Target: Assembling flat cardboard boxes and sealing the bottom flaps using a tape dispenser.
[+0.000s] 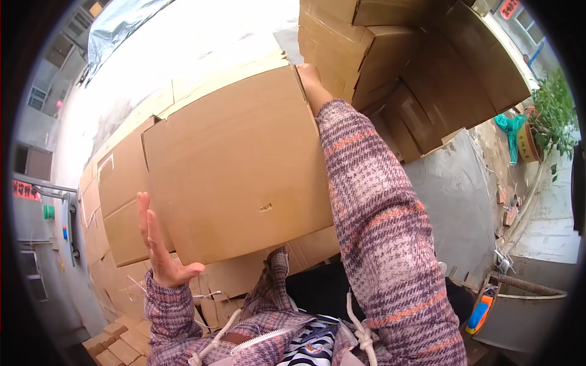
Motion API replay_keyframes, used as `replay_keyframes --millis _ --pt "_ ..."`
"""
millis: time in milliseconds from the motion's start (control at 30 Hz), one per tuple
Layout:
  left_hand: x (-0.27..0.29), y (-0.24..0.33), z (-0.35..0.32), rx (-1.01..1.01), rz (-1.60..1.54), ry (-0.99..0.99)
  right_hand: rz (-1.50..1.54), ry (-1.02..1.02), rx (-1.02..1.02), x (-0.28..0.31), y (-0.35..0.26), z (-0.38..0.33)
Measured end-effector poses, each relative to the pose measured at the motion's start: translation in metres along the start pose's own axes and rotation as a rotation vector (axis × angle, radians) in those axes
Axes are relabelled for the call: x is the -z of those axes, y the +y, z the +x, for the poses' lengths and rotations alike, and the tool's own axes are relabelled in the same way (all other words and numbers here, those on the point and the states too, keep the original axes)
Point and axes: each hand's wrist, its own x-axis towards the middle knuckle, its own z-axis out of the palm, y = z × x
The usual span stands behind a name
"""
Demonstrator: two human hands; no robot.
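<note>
Though partly hidden, hands [160,241] on carton [238,165].

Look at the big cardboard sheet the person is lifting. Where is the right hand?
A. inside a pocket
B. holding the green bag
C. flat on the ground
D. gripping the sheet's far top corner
D. The right hand reaches up and grips the far top corner of the big cardboard sheet, while the left hand is open, its fingers at the near left edge.
</note>
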Motion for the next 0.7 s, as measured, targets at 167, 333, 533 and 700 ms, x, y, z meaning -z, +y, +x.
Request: replay_keyframes --millis 167,333,533,700 --pt "0.019 -0.014 0.006 0.185 0.174 -0.393 0.199 -0.159 -0.171 0.014 0.002 -0.01" --pt "0.02 -0.023 0.019 0.181 0.279 -0.401 0.15 -0.487 -0.424 0.059 0.076 -0.063" --pt "0.017 -0.017 0.021 0.152 0.207 -0.379 0.516 -0.492 -0.217 0.001 0.179 -0.136" --pt "0.017 -0.016 0.017 0.116 0.253 -0.395 0.67 -0.439 -0.366 0.006 0.199 -0.162"
